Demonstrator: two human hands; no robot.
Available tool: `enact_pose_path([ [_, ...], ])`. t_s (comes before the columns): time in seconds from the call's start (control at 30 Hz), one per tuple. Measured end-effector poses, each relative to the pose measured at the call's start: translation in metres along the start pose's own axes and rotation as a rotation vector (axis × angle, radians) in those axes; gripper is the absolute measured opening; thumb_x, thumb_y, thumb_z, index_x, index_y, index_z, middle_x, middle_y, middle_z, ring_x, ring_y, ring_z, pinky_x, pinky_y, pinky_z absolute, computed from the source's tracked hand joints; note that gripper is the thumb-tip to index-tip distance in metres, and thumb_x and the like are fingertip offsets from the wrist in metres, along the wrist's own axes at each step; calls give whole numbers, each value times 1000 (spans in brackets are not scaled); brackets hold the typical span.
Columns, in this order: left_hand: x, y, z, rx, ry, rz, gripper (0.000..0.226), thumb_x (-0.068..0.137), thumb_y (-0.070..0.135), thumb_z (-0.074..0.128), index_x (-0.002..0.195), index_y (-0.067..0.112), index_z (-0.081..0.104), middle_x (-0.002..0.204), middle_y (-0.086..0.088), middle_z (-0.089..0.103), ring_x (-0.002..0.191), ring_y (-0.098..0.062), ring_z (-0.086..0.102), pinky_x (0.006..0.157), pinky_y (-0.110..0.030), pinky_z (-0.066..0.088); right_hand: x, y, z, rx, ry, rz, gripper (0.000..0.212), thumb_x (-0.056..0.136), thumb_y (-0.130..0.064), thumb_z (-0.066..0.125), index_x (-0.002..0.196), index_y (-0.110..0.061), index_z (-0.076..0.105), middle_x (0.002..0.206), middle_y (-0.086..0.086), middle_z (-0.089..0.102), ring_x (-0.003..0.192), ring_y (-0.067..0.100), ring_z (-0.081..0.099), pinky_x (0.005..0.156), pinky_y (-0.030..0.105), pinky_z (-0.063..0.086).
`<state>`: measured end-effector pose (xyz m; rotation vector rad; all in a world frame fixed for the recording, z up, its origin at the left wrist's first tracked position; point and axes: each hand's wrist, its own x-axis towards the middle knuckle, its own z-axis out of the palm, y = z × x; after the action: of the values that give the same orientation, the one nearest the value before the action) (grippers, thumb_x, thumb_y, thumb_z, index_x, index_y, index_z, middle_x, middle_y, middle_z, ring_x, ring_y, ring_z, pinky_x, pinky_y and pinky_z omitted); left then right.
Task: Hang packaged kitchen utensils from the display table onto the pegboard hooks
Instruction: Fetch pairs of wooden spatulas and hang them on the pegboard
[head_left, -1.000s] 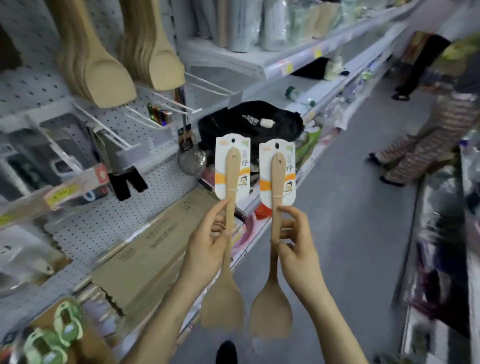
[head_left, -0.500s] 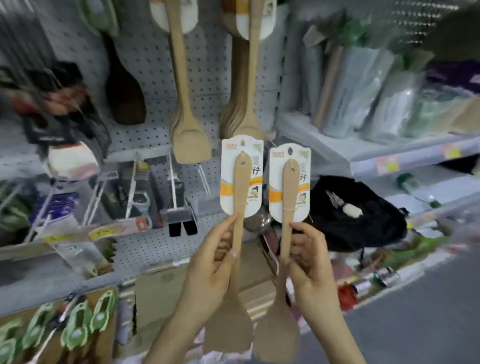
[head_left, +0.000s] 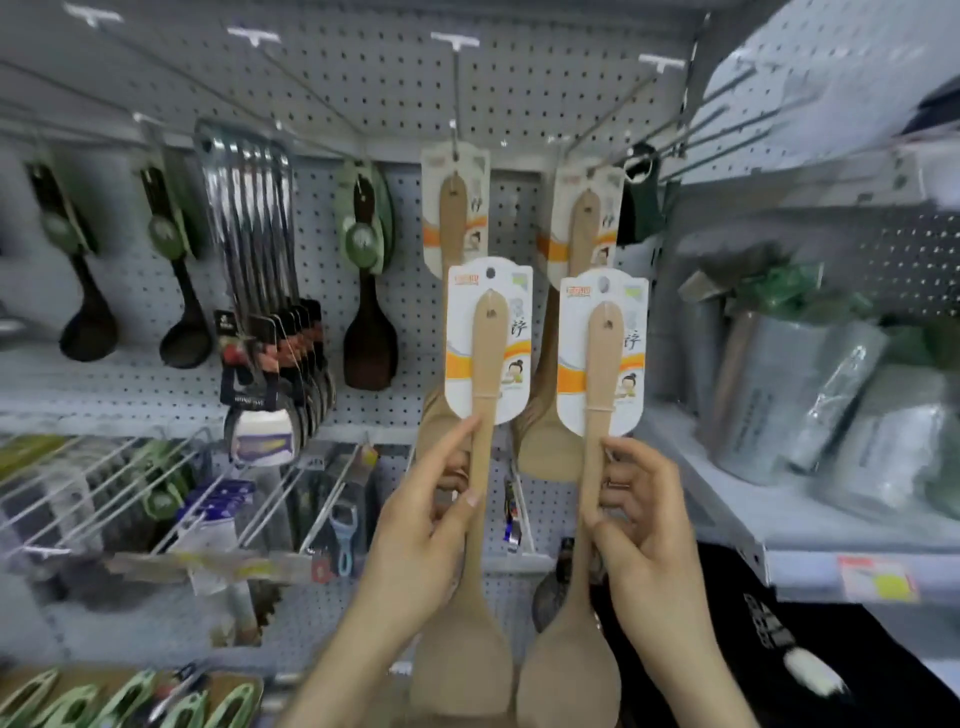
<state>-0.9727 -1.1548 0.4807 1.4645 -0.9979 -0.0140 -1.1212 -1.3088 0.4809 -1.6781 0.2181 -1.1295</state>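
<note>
Head view: left hand (head_left: 431, 525) pinches left spatula (head_left: 488, 353) handle, right hand (head_left: 644, 525) grips right spatula (head_left: 602, 364). Both upright before pegboard (head_left: 363, 93), maybe touching hung spatulas (head_left: 453, 208), hard to tell.

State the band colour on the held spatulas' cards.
Orange band on white cards; head view shows it.

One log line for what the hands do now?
left hand: grips left spatula | right hand: grips right spatula | status: neither hung yet
</note>
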Motion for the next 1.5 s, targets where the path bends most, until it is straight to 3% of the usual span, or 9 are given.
enact_pose_path([
  [0.2, 78, 37, -21, 17, 31, 135, 68, 107, 7, 59, 149, 60, 48, 115, 17, 61, 103, -17, 64, 95, -38, 56, 74, -35, 14, -16, -10, -121, 75, 97, 19, 55, 133, -47, 58, 120, 2, 65, 108, 23, 67, 90, 37, 56],
  [0.33, 106, 49, -31, 57, 35, 218, 74, 103, 0, 61, 147, 60, 50, 117, 14, 64, 114, -18, 64, 96, -37, 56, 107, -53, 19, -11, 6, -195, 74, 99, 16, 57, 132, -51, 57, 122, -6, 66, 112, 18, 68, 91, 41, 56],
  [0.47, 106, 42, -31, 38, 0, 209, 70, 108, 10, 59, 152, 63, 43, 113, 15, 59, 105, -21, 64, 96, -50, 57, 116, -57, 22, 16, 25, -205, 77, 99, 15, 59, 129, -56, 58, 119, -11, 67, 109, 16, 68, 92, 42, 56],
  [0.63, 94, 33, -26, 46, 42, 217, 71, 107, 11, 60, 150, 65, 43, 119, 16, 59, 109, -20, 61, 96, -42, 55, 106, -42, 24, 44, 45, -170, 84, 94, 21, 62, 125, -56, 62, 109, -7, 69, 99, 20, 68, 85, 34, 57],
  [0.93, 97, 55, -33, 155, 138, 251, 70, 109, 11, 54, 153, 64, 41, 122, 14, 57, 108, -19, 59, 86, -37, 56, 104, -30, 15, 25, 14, -159, 90, 88, 27, 63, 129, -54, 63, 107, -9, 68, 97, 22, 69, 83, 40, 57],
  [1.07, 103, 58, -37, 211, 169, 246, 76, 109, 7, 54, 153, 67, 38, 122, 20, 56, 109, -14, 58, 83, -27, 53, 103, -30, 10, 33, 22, -160, 91, 88, 29, 61, 129, -53, 63, 110, -5, 70, 98, 26, 70, 85, 46, 58],
  [1.2, 104, 54, -38, 213, 178, 218, 77, 109, 7, 54, 152, 69, 37, 120, 17, 55, 108, -15, 57, 87, -33, 53, 104, -30, 6, 40, 34, -152, 93, 88, 30, 61, 127, -55, 64, 109, -4, 70, 97, 26, 71, 85, 48, 58],
  [1.37, 108, 52, -37, 214, 197, 220, 79, 108, 5, 55, 151, 69, 39, 118, 17, 55, 106, -15, 57, 88, -29, 51, 109, -32, 6, 22, 27, -129, 100, 88, 27, 63, 126, -65, 60, 107, -8, 71, 98, 21, 70, 86, 43, 58],
  [1.5, 110, 48, -38, 202, 220, 232, 75, 108, 7, 56, 152, 65, 41, 117, 15, 57, 104, -15, 58, 90, -40, 56, 111, -31, 6, 7, 21, -109, 102, 89, 26, 63, 128, -68, 58, 108, -7, 71, 99, 20, 70, 87, 44, 58],
])
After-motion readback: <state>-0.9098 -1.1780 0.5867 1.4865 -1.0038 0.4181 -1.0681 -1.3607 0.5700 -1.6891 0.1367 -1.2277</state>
